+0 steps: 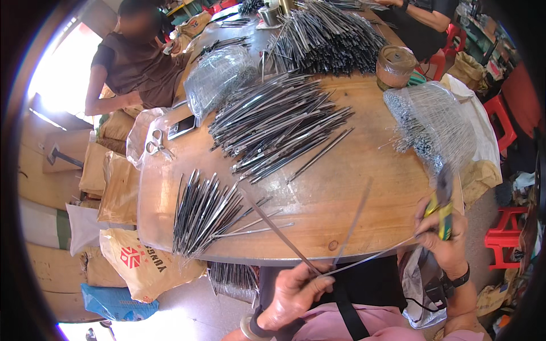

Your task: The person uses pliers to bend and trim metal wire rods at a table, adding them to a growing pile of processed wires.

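Close to the table's front edge, my left hand (297,294) pinches a thin metal strip (278,232) that slants up to the left. A pale thin wire (369,258) runs from its fingertips to my right hand (446,236). Another narrow strip (354,219), blurred, rises from near the left fingers. Pliers (441,207) with yellow and dark handles are gripped in my right hand, jaws upward and smeared by motion. Left of my hands lies a fanned bundle of dark metal strips (205,216). A larger heap of similar strips (278,122) covers the middle of the table.
The wooden table (341,162) also bears scissors (158,145), a phone (182,127), a plastic bag (219,77), a bag of wires (435,122), a round tin (396,65) and a far strip pile (330,37). Two people sit beyond. Sacks stand left, red stools (505,238) right.
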`<action>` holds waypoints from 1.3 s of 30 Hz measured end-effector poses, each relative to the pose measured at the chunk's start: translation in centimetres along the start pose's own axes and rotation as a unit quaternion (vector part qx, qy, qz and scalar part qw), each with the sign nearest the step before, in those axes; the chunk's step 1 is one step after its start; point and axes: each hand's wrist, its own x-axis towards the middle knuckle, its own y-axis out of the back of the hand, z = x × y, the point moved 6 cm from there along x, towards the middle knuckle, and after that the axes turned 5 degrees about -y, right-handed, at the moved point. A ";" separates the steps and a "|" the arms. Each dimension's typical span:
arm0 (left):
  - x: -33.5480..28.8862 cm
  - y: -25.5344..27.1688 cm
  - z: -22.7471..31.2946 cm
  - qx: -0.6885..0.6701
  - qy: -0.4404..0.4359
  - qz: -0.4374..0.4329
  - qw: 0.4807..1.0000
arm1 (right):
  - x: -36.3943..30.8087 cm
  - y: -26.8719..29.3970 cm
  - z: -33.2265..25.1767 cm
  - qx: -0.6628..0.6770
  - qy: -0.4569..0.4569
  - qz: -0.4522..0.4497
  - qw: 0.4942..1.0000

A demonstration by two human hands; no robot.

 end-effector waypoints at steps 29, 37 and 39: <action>0.4 -0.5 -4.0 -0.046 0.201 -0.123 0.971 | 1.6 -8.4 0.5 -0.295 0.177 -0.238 0.908; 0.5 -0.4 -3.9 -0.078 0.218 -0.122 0.965 | 0.8 -8.7 1.1 -0.298 0.165 -0.227 0.912; 1.1 0.1 -2.9 -0.132 0.200 -0.105 0.965 | 0.6 -8.2 0.8 -0.294 0.172 -0.208 0.917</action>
